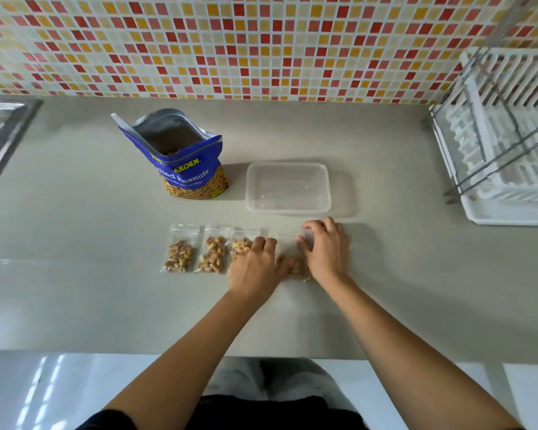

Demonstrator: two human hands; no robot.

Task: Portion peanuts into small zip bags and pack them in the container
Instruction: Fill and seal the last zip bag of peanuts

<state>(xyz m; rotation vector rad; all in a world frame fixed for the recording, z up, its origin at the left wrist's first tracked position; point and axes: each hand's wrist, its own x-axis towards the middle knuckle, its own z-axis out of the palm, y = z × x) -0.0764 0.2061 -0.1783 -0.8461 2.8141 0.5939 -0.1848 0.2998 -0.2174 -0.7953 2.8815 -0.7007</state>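
An open blue bag of salted peanuts (187, 162) stands upright on the counter. Right of it sits an empty clear plastic container (288, 188). A row of small zip bags with peanuts lies near me: one (180, 251), a second (213, 252), and a third (241, 243) partly under my left hand (255, 268). A fourth zip bag (294, 265) lies flat between both hands. My left hand rests on its left side with curled fingers. My right hand (325, 249) presses its right side and top edge with spread fingers.
A steel sink (0, 135) is at the far left. A white dish rack (507, 144) with a metal frame stands at the right. A mosaic tile wall runs behind the grey counter (90, 243), whose front edge is close to my body.
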